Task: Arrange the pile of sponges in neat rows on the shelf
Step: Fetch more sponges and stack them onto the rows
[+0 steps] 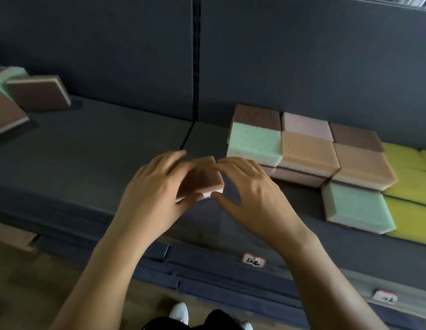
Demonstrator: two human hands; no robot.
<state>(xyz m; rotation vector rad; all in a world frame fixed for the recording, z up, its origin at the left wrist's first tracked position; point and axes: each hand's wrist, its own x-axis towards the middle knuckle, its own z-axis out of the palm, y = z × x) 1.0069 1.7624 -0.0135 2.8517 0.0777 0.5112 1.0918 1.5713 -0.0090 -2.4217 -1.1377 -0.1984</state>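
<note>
A brown-topped sponge with a white base (202,178) is above the dark shelf (111,148), held between both hands. My left hand (157,186) grips its left side, fingers over the top and thumb at the front edge. My right hand (250,191) touches its right corner with fingertips and thumb. To the right, neat rows of sponges stand stacked: green (254,144), orange (307,148), brown (257,115), pink (305,123), another green (357,206) and yellow ones (412,182). A loose pile of brown and green sponges (38,94) lies at the far left.
The shelf's dark back wall (135,55) has a vertical slotted post (196,67). Price tags (253,260) sit on the shelf's front edge. My white shoe (179,313) and wooden floor are below.
</note>
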